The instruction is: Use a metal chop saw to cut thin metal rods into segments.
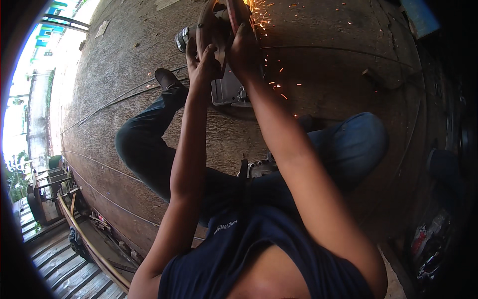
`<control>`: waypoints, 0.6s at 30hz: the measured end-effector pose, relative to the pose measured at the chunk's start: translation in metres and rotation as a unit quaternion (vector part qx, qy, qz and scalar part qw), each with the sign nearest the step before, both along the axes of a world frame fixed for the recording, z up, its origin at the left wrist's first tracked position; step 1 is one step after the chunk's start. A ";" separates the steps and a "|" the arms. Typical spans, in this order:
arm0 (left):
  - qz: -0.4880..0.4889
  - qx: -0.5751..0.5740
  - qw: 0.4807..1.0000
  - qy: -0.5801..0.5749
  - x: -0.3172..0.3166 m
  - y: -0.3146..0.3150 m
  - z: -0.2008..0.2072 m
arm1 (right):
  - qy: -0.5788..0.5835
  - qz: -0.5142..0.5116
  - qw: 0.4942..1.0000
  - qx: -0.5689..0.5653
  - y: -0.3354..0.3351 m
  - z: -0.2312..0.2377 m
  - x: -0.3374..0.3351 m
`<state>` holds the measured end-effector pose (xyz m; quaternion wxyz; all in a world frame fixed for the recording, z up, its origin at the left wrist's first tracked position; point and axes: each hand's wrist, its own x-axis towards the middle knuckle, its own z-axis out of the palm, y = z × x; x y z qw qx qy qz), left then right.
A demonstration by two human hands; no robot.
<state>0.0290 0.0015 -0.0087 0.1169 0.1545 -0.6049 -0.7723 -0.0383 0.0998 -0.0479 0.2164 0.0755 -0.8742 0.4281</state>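
I sit with my arms stretched forward to the top of the head view. My left hand point(203, 64) is closed on a curved, rust-brown metal piece point(204, 31), thumb on its near side. Just to its right, my right hand point(242, 50) grips a reddish-edged curved part point(233, 16); I cannot tell whether both belong to one piece. Orange sparks point(259, 21) spray beyond and to the right of that hand. Under my wrists lies a grey machine base point(226, 90), with a silver rounded part point(182, 39) showing left of the piece. Where the sparks arise is hidden.
My bent knees point(144, 139) flank the work on a rough brown floor point(134, 65). Thin cables or rods point(114, 102) run across it. A short block-like object point(381, 78) lies to the right. A wooden rail point(89, 239) and corrugated sheet point(64, 269) are at lower left.
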 end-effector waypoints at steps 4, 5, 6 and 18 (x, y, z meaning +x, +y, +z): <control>0.012 0.023 1.000 -0.012 -0.002 0.006 0.001 | 0.051 -0.030 0.998 -0.016 -0.003 -0.014 -0.010; 0.013 0.025 1.000 -0.013 -0.001 0.005 0.002 | 0.072 -0.040 0.996 -0.037 -0.008 -0.019 -0.016; 0.003 0.013 1.000 -0.009 0.001 0.005 0.003 | 0.092 -0.049 0.993 -0.057 -0.010 -0.026 -0.020; -0.012 0.009 1.000 0.017 0.001 -0.004 -0.007 | 0.093 -0.045 0.995 -0.004 -0.007 -0.013 -0.005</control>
